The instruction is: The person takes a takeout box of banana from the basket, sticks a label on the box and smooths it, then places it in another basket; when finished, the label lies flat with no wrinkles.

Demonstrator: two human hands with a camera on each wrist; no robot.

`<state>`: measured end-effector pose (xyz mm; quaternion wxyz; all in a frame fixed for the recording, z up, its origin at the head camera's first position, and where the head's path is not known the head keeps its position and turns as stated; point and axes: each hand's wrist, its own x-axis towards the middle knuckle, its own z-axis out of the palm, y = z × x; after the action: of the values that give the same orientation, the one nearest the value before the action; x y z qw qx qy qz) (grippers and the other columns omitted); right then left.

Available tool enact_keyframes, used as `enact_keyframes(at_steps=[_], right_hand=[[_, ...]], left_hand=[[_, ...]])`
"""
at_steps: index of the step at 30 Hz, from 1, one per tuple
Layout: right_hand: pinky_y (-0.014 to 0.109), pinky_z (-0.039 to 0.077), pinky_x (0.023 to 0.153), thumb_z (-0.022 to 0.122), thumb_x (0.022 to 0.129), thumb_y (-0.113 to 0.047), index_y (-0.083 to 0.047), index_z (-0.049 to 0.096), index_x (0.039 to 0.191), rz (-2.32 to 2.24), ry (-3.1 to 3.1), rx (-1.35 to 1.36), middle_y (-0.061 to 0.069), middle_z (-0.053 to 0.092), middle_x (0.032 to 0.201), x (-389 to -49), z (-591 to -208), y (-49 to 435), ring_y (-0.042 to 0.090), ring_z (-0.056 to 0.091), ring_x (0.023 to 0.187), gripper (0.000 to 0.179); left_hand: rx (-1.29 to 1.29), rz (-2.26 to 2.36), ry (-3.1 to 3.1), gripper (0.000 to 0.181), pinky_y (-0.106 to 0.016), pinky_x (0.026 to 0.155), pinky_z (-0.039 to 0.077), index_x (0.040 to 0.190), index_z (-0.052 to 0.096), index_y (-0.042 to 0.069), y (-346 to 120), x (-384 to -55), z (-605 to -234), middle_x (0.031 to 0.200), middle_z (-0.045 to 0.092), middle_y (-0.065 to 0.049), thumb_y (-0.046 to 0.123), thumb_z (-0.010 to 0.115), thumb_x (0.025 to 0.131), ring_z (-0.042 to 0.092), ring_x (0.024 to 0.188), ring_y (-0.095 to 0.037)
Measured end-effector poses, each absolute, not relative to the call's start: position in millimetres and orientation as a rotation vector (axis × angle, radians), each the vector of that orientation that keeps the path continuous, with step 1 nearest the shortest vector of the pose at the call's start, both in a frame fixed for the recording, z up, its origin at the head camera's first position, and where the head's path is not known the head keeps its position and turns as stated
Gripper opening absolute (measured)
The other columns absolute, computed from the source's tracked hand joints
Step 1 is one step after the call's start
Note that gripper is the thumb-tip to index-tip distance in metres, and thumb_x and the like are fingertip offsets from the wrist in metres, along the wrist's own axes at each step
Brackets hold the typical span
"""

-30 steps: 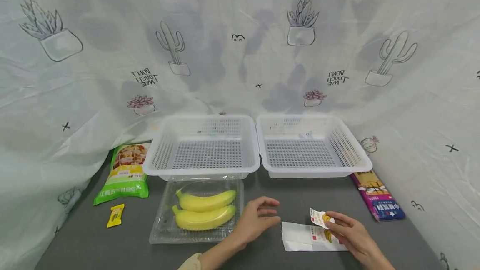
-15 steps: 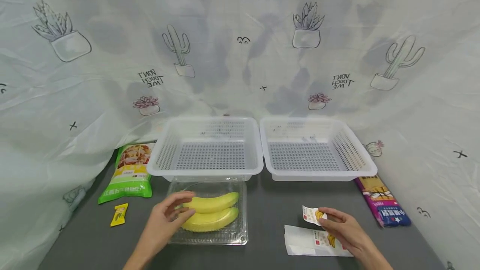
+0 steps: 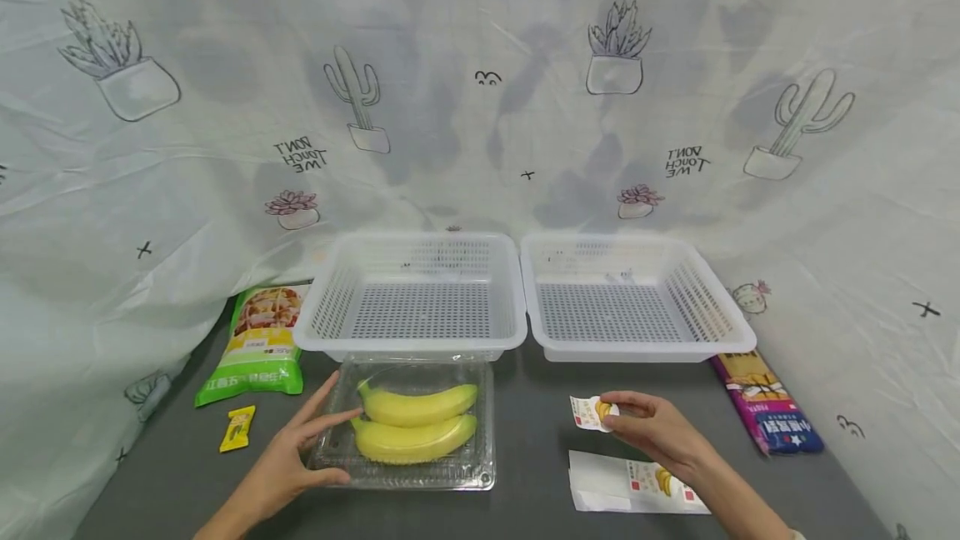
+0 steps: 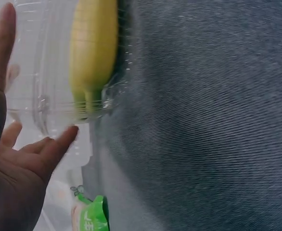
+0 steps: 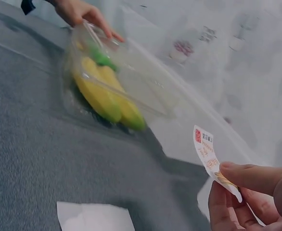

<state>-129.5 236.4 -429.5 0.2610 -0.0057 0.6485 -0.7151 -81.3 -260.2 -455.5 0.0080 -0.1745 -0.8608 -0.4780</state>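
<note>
R hand (image 3: 652, 432): thumb + fingers pinching banana label (image 3: 587, 412), held off worktop (image 3: 528, 440). Clear clamshell (image 3: 483, 448) w/ 2 bananas (image 3: 415, 442), long axes approx L–R, sits well L of label. L hand (image 3: 285, 458) nearer, fingers spread at its L edge; contact unclear.

I see a pale, creased curtain (image 3: 435, 177) hanging beyond the left hand (image 3: 285, 455) and the right hand (image 3: 651, 430), wrapping round to either side of them, printed with potted cacti (image 3: 352, 94) and backwards lettering (image 3: 302, 155). Beneath them spreads a dark grey tabletop (image 3: 532, 415), softly lit.
</note>
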Motion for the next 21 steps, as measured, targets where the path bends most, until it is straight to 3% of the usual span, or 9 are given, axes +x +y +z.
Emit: enact_keyframes(at_steps=[3, 16, 21], right_hand=[[0.033, 0.049, 0.094, 0.065, 0.091, -0.007, -0.001, 0.062, 0.12, -1.899, 1.779, -0.053, 0.005, 0.057, 0.12, -134, -423, 226, 0.012, 0.057, 0.1, 0.029], [0.035, 0.049, 0.093, 0.071, 0.085, -0.006, 0.004, 0.061, 0.118, -1.786, 1.787, -0.2, 0.009, 0.056, 0.118, -151, -406, 185, 0.02, 0.06, 0.1, 0.036], [0.031, 0.052, 0.084, 0.071, 0.084, -0.003, 0.007, 0.06, 0.118, -1.781, 1.735, -0.222, 0.01, 0.06, 0.108, -158, -399, 169, 0.017, 0.063, 0.09, 0.038]], left_hand=[[-0.505, -1.542, -2.71, 0.068, -0.07, 0.077, 0.045, 0.131, 0.06, 0.008, -260, -82, -458, 0.159, 0.01, -0.015, 0.018, 0.084, 0.068, 0.018, 0.13, -0.059], [-0.45, -1.54, -2.727, 0.068, -0.059, 0.079, 0.051, 0.129, 0.062, 0.008, -261, -80, -459, 0.159, 0.014, -0.015, 0.021, 0.085, 0.067, 0.027, 0.13, -0.056], [-0.441, -1.523, -2.731, 0.067, -0.055, 0.08, 0.052, 0.129, 0.062, 0.009, -259, -81, -461, 0.159, 0.016, -0.013, 0.02, 0.085, 0.067, 0.027, 0.131, -0.052]])
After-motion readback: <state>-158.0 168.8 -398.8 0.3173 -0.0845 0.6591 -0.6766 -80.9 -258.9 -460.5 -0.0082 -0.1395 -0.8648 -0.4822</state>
